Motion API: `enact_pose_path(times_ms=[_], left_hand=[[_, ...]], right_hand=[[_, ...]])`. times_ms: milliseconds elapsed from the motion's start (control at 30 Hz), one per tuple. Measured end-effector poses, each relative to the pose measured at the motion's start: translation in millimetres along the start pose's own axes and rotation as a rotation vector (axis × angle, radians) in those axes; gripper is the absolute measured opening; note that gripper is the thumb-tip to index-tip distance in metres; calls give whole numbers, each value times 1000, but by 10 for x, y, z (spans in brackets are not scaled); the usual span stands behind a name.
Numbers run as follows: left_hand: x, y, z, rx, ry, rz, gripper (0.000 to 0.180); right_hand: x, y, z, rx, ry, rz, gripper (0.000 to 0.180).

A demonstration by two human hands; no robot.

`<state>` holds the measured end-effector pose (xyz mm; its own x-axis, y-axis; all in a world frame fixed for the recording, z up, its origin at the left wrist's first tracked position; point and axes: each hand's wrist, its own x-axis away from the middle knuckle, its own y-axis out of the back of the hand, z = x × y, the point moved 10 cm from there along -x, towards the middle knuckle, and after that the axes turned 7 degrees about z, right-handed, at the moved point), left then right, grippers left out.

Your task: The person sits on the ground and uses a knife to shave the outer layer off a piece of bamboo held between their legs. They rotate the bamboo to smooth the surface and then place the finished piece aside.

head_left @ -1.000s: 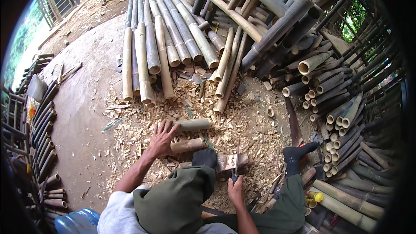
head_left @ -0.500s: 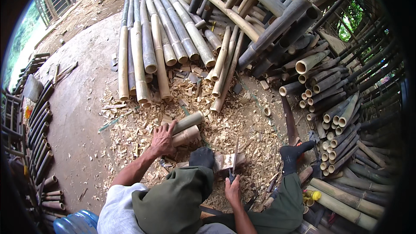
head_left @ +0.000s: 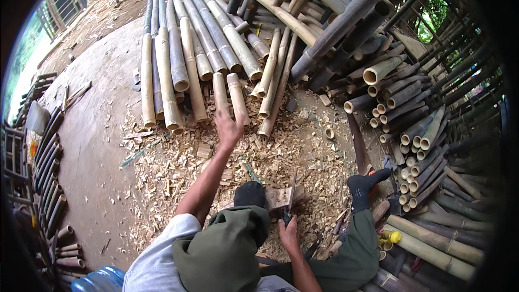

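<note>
My left hand [head_left: 231, 128] reaches forward over the wood chips, slightly blurred, fingers spread at the near ends of two short bamboo pieces. The left piece [head_left: 220, 92] and the right piece [head_left: 237, 96] lie side by side, pointing away from me. Whether the fingertips still touch them is hard to see. Close to my body, my right hand [head_left: 289, 233] is closed round the dark handle of a long knife [head_left: 293, 192]. Its narrow blade points upward, in front of a cut wooden block [head_left: 277, 198].
Long bamboo poles [head_left: 204, 32] lie in a row ahead. A bamboo frame [head_left: 324, 27] stands at the far right, with stacked bamboo [head_left: 403, 97] beside it. Chips [head_left: 178, 173] cover the ground. My dark-socked foot [head_left: 250, 193] is near the block. A blue bottle [head_left: 100, 280] lies lower left.
My left hand has moved forward from beside the block area, and the two short bamboo pieces now lie farther off, near the long poles. My right hand keeps the knife in place.
</note>
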<state>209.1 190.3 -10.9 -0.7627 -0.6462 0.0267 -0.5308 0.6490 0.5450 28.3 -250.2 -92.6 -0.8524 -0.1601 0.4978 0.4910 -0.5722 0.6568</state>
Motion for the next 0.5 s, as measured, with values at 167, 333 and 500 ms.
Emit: enact_pose_path(times_ms=[167, 333, 500], left_hand=[[1746, -765, 112, 181, -258, 597, 37], [2239, -599, -46, -102, -245, 617, 33], [2246, -1080, 50, -202, -267, 832, 39]], right_hand=[[-33, -38, 62, -183, 46, 22, 51], [-327, 534, 194, -249, -14, -221, 45], [-894, 1100, 30, -81, -77, -305, 44]])
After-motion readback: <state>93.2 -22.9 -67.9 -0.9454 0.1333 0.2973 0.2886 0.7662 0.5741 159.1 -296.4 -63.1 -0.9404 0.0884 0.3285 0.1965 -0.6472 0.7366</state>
